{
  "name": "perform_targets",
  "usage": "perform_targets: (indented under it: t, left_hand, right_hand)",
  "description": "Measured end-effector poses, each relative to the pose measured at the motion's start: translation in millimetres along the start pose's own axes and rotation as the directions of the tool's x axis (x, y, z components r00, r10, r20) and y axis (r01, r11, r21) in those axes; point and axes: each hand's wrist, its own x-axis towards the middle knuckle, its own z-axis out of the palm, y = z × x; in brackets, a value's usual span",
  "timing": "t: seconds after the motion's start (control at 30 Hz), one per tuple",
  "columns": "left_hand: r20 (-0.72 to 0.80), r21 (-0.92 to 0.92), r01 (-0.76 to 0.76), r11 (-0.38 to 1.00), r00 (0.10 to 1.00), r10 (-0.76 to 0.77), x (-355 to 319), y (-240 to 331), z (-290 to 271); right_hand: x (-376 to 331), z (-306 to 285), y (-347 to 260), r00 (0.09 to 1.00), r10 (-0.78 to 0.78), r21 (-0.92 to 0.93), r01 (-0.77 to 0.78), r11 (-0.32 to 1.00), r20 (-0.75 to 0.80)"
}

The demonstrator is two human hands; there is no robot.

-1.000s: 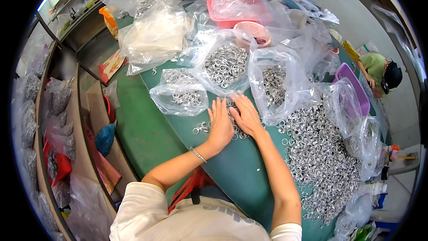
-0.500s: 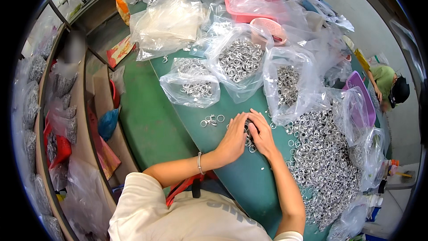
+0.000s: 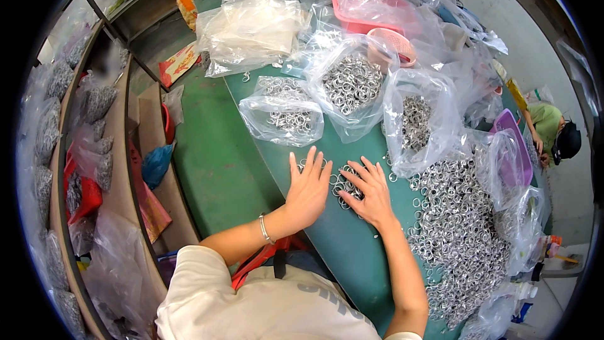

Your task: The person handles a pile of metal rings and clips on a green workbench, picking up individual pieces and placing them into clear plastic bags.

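Note:
My left hand [image 3: 307,194] lies palm down on the green table, its fingers spread over a few silver metal rings [image 3: 303,164]. To its right, my right hand [image 3: 372,196] has its fingers apart and rests on a small heap of rings [image 3: 340,184], covering part of it. A wide pile of similar rings [image 3: 462,233] spreads across the table to the right of my right forearm. Beyond my hands stand three open clear plastic bags holding rings: a left bag [image 3: 257,123], a middle bag [image 3: 352,128] and a right bag [image 3: 434,152].
Stacked empty-looking plastic bags [image 3: 255,31], a pink basin [image 3: 352,24] and a pink basket [image 3: 402,50] sit at the far side. A purple basket [image 3: 516,145] stands at right, near another person [image 3: 546,119]. Shelves [image 3: 119,151] with bagged goods line the left.
My hands were close together around the small heap. Now they are apart: the left has moved left onto the few loose rings, and the right has its fingers spread over the heap.

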Motion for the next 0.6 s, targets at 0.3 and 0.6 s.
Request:
perform_targets:
  t: [0.3, 0.6]
  left_hand:
    - [0.084, -0.312, -0.052, 0.949, 0.993, 0.082, -12, 8, 20]
    - [-0.094, -0.549, -0.019, 0.836, 0.995, -0.04, -21, 20, 22]
  right_hand:
    - [-14, 5, -7, 0.997, 0.055, 0.018, -0.054, 0.998, -0.059]
    - [-35, 12, -28, 0.943, 0.289, 0.158, -0.264, 0.952, -0.166]
